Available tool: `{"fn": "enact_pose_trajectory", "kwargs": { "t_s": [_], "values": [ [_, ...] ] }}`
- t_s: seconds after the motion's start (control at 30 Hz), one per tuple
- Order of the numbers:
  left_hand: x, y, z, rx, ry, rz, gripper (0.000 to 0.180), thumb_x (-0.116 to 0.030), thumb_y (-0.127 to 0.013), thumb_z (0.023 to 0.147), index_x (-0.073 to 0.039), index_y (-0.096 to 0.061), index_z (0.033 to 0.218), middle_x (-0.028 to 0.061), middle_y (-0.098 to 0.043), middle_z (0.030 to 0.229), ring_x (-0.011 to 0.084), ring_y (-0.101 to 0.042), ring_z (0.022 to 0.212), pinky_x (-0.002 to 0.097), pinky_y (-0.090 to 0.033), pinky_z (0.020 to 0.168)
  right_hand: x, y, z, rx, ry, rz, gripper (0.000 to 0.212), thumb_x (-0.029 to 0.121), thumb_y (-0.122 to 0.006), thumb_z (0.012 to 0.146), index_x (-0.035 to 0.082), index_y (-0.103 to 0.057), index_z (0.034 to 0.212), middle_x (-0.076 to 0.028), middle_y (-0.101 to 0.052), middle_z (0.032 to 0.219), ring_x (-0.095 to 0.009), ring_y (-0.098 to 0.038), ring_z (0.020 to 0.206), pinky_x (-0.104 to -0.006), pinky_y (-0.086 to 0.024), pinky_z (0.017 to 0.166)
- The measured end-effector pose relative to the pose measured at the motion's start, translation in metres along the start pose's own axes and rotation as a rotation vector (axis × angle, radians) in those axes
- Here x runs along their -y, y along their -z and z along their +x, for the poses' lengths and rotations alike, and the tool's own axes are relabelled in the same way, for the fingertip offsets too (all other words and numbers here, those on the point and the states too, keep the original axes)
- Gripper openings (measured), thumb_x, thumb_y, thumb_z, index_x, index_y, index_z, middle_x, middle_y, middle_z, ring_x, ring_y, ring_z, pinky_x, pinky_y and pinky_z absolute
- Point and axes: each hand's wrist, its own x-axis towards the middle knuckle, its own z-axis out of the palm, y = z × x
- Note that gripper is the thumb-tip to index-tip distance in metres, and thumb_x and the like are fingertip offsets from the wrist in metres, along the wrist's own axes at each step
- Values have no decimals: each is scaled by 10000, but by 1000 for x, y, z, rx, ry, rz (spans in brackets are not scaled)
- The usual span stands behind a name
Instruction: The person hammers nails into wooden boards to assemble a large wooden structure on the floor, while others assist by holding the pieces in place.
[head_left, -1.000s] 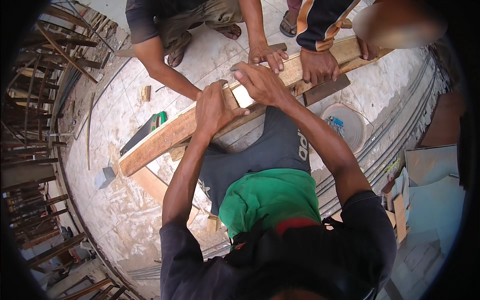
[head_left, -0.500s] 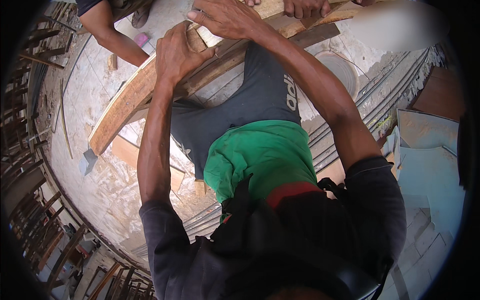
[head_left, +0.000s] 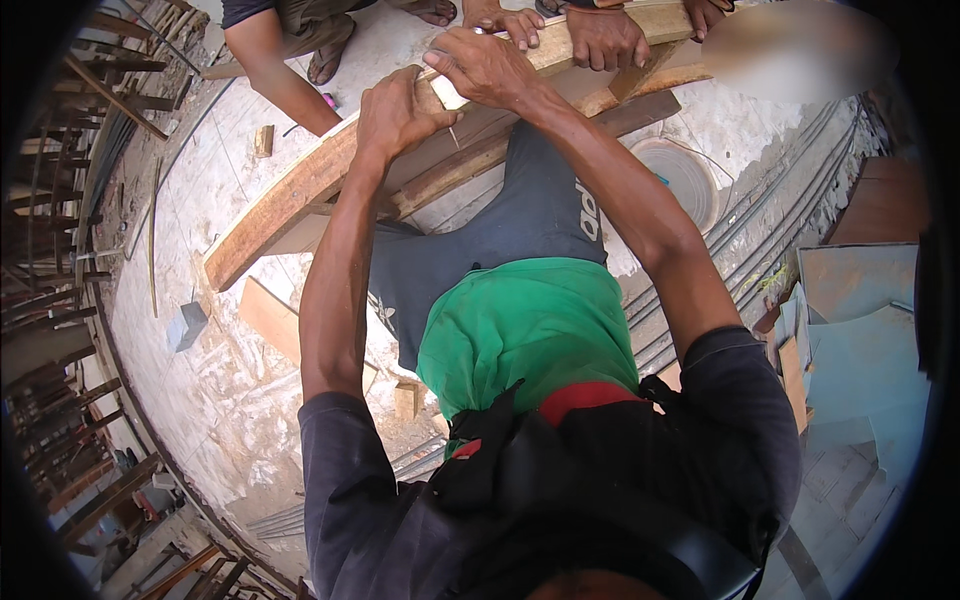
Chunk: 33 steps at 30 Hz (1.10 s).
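A curved wooden frame (head_left: pixel 290 195) of layered planks arcs across the far side, above my legs. My left hand (head_left: pixel 395 118) is closed over it, fingers across the top and thumb on the near side. A thin pointed piece (head_left: pixel 454 137) juts out just below that thumb; its kind is unclear. Right beside it, my right hand (head_left: pixel 487 68) is wrapped over the frame's upper edge, next to a pale wood patch (head_left: pixel 447 93). Its fingertips are partly hidden. Farther right, a co-worker's hand (head_left: pixel 606 40) holds the same frame, and another person's hand (head_left: pixel 512 24) rests on it.
A co-worker's arm (head_left: pixel 285 80) reaches behind the frame at the far left. On the dusty tiled floor lie a wood offcut (head_left: pixel 263 141), a grey block (head_left: pixel 187 326) and a flat board (head_left: pixel 270 318). Long metal rods (head_left: pixel 770 215) run along the right, near blue sheets (head_left: pixel 865 370).
The whole view has shifted, so the frame and my hands appear lower and farther right. More of the co-workers' hands and feet now shows. Both my hands stay on the frame.
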Motion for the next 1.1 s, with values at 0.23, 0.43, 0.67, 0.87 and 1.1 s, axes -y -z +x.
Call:
{"fn": "enact_pose_trajectory", "kwargs": {
  "t_s": [0.23, 0.43, 0.67, 0.87, 1.1],
  "values": [
    [-10, 4, -2, 19, 9, 38, 686, -395, -881, 610, 41, -655, 1089, 233, -702, 931, 395, -685, 873, 464, -519, 787, -6, 0, -3, -101, 90, -2, 355, 359, -592, 990, 21, -635, 891, -155, -637, 846, -401, -657, 701, -476, -533, 630],
    [-6, 6, -2, 49, 14, 0, 739, -434, -877, 604, 56, -638, 1103, 256, -692, 973, 400, -664, 974, 472, -508, 865, -6, 3, -3, 31, 73, -114, 231, 244, -644, 945, 18, -607, 911, -143, -628, 843, -374, -649, 752, -465, -501, 682],
    [-6, 5, -3, 40, -15, -71, 762, -379, -890, 605, 81, -614, 1147, 261, -678, 1014, 415, -652, 972, 479, -503, 872, -4, 4, 6, 231, -69, -58, 254, 270, -638, 944, 35, -551, 987, -161, -637, 870, -410, -647, 792, -484, -489, 688],
    [-7, 0, -9, -19, -55, -84, 778, -289, -871, 638, 89, -555, 1240, 267, -646, 1096, 429, -610, 1046, 485, -484, 921, 8, 12, 10, 292, -167, -113, 231, 251, -652, 924, 47, -551, 962, -131, -651, 876, -358, -678, 734, -452, -527, 608],
    [-6, 13, -10, 71, 19, -82, 836, -277, -878, 654, 65, -495, 1314, 251, -569, 1229, 408, -563, 1092, 496, -445, 957, 11, 8, 19, 393, -205, -111, 199, 220, -691, 893, 67, -567, 925, -88, -612, 893, -293, -638, 661, -392, -514, 577]
  ]
}}
